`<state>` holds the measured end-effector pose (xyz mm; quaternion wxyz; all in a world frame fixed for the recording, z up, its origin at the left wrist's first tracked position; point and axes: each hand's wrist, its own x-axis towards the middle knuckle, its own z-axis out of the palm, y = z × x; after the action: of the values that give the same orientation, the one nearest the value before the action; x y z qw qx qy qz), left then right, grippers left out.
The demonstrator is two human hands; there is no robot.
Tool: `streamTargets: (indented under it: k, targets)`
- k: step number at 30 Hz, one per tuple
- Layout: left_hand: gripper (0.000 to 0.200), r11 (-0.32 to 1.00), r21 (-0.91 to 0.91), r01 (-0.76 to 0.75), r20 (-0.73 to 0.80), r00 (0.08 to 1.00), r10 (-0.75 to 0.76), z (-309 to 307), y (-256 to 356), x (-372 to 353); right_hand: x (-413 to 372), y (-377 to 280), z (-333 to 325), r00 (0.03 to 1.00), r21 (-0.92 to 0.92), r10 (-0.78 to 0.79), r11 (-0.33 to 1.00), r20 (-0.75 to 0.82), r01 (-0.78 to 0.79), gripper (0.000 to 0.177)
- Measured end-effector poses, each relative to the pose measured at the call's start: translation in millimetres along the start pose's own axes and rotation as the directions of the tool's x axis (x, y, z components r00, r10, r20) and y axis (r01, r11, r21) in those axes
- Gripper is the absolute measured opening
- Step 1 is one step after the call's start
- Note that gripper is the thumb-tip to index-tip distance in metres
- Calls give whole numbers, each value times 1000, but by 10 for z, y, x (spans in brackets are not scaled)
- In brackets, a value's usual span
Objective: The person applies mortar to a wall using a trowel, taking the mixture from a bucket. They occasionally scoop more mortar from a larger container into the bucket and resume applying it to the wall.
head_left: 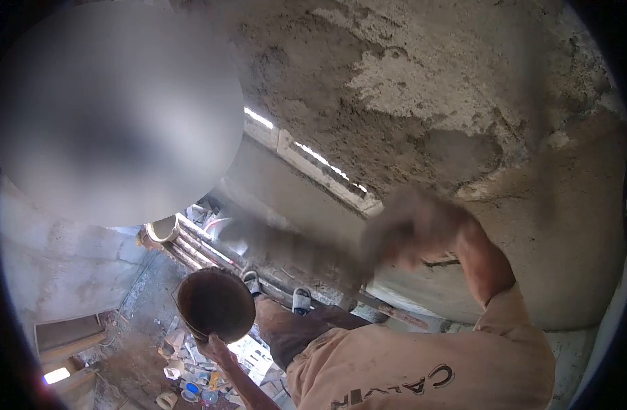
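My left hand [218, 351] grips the lower rim of a round bucket [216, 305] with a dark, dirty inside and a thin wire handle. What lies inside the bucket is too dark to make out. My right hand [416, 229] is raised in front of the wall and smeared by motion. From it a dark, trowel-like tool [296, 246] stretches leftward, too blurred to show its exact shape. Wet, rough mortar [307, 75] covers part of the wall [423, 75] above the right hand, with paler bare patches among it.
Sandalled feet [301, 301] stand on wooden poles [194, 247] high above a floor littered with rubble [190, 355]. A pale bucket [164, 229] sits near the poles' far end. Narrow bright slots [327, 164] cut the wall. A grey blurred disc [115, 113] hides the upper left.
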<state>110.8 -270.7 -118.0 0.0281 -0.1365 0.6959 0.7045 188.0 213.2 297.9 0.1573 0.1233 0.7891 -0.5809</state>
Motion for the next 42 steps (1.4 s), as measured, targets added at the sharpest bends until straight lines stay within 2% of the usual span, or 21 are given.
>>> streamTargets:
  k: [1,3,5,8,10,11,12,13,14,15,18,20,24,26,29,32,33,35,37,39,42]
  targets:
    - [76,999,41,26,8,1000,-26,-97,-134,20,-24,177,-144,951,275,261,938,-167,-209,30]
    - [63,995,77,-61,-45,997,64,-226,-464,33,-298,396,-649,761,55,233,966,-605,-252,32]
    - [57,992,77,100,-48,994,-97,242,11,-97,-1261,333,-692,433,49,120,984,-893,-172,37]
    - [54,988,102,118,65,990,-125,325,-184,-110,-2688,279,-158,186,79,71,996,-980,39,47]
    - [52,998,64,-1,194,981,-12,560,-202,-120,-2921,591,104,210,289,321,942,-923,-172,42]
    - [53,996,90,21,226,973,-41,698,-211,-134,-2798,962,301,55,471,498,846,-865,-251,39]
    - [54,990,138,24,266,962,-61,885,-161,-171,-2511,1246,513,95,530,616,737,-782,-419,15]
    - [55,982,186,24,306,949,-81,1072,-110,-208,-2572,1775,519,381,489,752,647,-539,-585,12]
    - [56,966,258,1,350,932,-95,1223,-22,-235,-2449,2309,699,548,144,663,694,-511,-705,27]
    - [61,901,423,-96,459,880,-121,1190,-305,-102,-2256,2648,928,678,-176,523,710,-516,-682,32]
    - [62,928,331,-172,608,791,-70,1590,-8,-300,-1417,2651,1420,861,-317,336,827,-382,-464,44]
    - [50,899,353,-260,674,737,-51,1954,333,-517,-823,2730,1516,878,-375,365,801,-310,-466,43]
    - [46,873,403,-273,734,666,-130,2489,816,-898,67,3290,1790,888,-811,-176,511,-425,-286,36]
    - [48,856,370,-361,775,628,-70,2598,937,-995,118,3256,1809,870,-865,-264,409,-416,-290,35]
    - [55,850,233,-472,841,537,67,2749,1144,-1152,-199,2617,1576,864,-758,21,468,-504,-454,38]
    - [61,792,173,-586,869,470,158,2851,1098,-1170,-167,3526,1640,767,-856,-439,442,-467,-268,42]
    - [63,757,180,-628,878,449,164,2842,1081,-1138,-143,3428,1663,812,-829,-353,496,-465,-259,42]
    - [63,716,148,-682,894,402,197,2900,1060,-1063,-228,3223,1463,817,-889,-381,334,-433,-315,42]
    - [59,743,246,-623,893,443,76,2846,1236,-1162,-388,2996,1405,848,-822,-207,435,-488,-367,41]
    - [57,735,180,-654,876,446,182,2845,1271,-1236,-368,2856,1139,834,-571,119,676,-539,-466,40]
    - [57,861,162,-482,856,503,121,2748,1313,-1256,-184,3019,1313,869,-120,172,960,-465,-254,27]
